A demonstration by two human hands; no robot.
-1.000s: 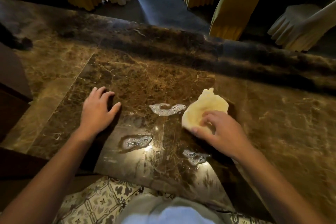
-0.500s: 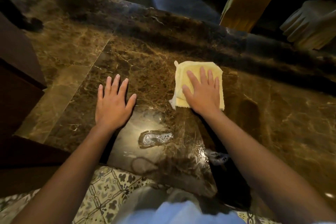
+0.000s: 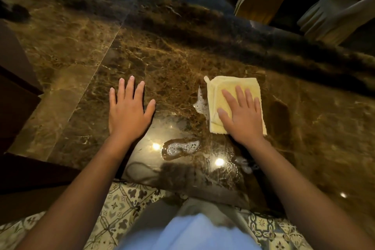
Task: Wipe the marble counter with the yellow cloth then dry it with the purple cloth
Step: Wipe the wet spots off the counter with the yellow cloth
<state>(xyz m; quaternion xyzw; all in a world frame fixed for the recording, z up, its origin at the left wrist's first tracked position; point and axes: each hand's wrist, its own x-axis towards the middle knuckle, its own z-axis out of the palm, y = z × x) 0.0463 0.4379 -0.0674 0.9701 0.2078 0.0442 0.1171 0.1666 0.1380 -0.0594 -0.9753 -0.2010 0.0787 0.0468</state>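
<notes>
Since half a second ago the right hand (image 3: pixel 244 116) has stayed flat on the yellow cloth (image 3: pixel 227 92), which now sits unfolded and square. Its fingers (image 3: pixel 240 95) lie slightly spread, pressing the cloth onto the marble counter (image 3: pixel 162 55); the cloth reaches beyond the fingertips and past the thumb. No writing shows anywhere. A streak of foam (image 3: pixel 200 101) touches the cloth's left edge. The left hand (image 3: pixel 127 111) rests palm-down on bare marble, fingers splayed, well apart from the cloth. Near the front edge sit a soapy puddle (image 3: pixel 181 147) between the forearms and 2 bright light reflections.
</notes>
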